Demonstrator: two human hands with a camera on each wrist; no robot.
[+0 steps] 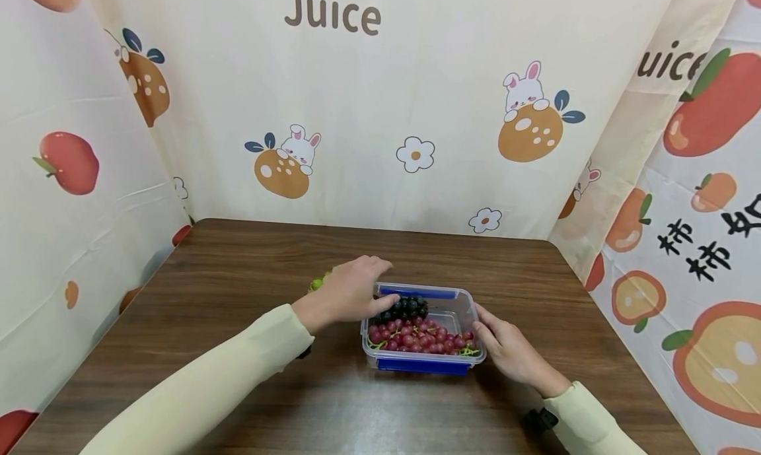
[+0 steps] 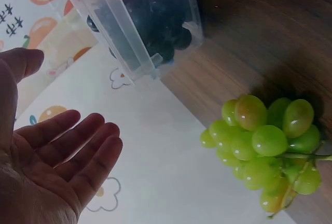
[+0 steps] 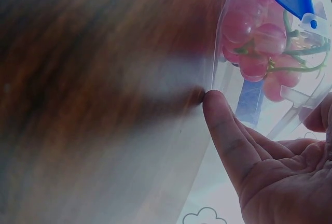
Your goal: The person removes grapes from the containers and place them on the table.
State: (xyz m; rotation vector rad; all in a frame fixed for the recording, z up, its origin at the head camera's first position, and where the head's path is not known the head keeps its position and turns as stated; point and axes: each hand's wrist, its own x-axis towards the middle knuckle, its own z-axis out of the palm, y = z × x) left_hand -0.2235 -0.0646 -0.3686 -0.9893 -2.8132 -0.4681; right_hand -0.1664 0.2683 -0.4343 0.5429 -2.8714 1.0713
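Note:
A clear plastic food container point(image 1: 423, 358) with blue clips stands on the table. Inside lie red grapes point(image 1: 419, 339) along the near side and black grapes point(image 1: 410, 306) at the back left. My left hand point(image 1: 351, 288) is over the container's left end, thumb and fingers spread, holding nothing. In the left wrist view its palm point(image 2: 46, 167) shows bare, beside a bunch of green grapes point(image 2: 264, 146) on the table. My right hand point(image 1: 511, 349) grips the container's right end, its thumb at the rim and its fingers along the outer wall.
The brown wooden table point(image 1: 267, 402) reaches back to a cloth backdrop point(image 1: 357, 78) printed with fruit and rabbits. More printed cloth point(image 1: 684, 244) hangs at the right side. The green grapes point(image 1: 316, 284) are partly hidden behind my left hand in the head view.

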